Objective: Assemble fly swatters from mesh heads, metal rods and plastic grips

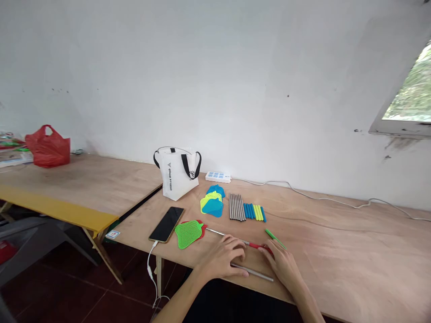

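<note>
A fly swatter lies across the front of the table, with a red head [203,230] mostly under a loose green swatter head [189,233], a thin metal shaft [215,232] and a red handle [255,246]. My right hand [282,264] has its fingers closed around the red handle's end, which it partly hides. My left hand [225,257] is curled over the table edge, thumb and fingers about one end of a grey metal tube [257,273]. That tube points right, toward my right wrist. Just beyond my right fingers rests a green handle sleeve [275,238].
Blue [213,207] and yellow swatter heads [204,202] lie farther back, beside a row of metal tubes [237,207] and several blue and yellow sleeves [255,212]. A phone [167,224] with cable, a white bag [178,175] and a power strip [218,177] stand around them.
</note>
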Action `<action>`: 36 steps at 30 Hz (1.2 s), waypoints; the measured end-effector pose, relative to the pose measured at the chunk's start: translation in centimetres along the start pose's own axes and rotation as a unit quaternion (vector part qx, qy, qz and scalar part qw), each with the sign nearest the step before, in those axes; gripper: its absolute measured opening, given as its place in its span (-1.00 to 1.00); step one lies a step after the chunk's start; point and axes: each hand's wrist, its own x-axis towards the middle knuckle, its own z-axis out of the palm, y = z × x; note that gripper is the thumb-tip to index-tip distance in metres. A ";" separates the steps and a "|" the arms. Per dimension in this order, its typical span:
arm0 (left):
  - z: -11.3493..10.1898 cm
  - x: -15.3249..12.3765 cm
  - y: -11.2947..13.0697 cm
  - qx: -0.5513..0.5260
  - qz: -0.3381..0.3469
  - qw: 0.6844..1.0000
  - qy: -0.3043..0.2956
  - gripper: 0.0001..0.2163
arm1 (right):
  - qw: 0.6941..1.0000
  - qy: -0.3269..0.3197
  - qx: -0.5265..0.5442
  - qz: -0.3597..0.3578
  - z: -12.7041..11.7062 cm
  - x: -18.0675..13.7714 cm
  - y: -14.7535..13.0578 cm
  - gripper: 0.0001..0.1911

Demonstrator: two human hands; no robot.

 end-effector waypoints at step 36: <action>-0.3 0.3 -0.5 0.092 0.000 0.994 0.057 -0.67 | 0.994 0.006 0.107 -0.002 -0.6 0.3 -0.7 -0.70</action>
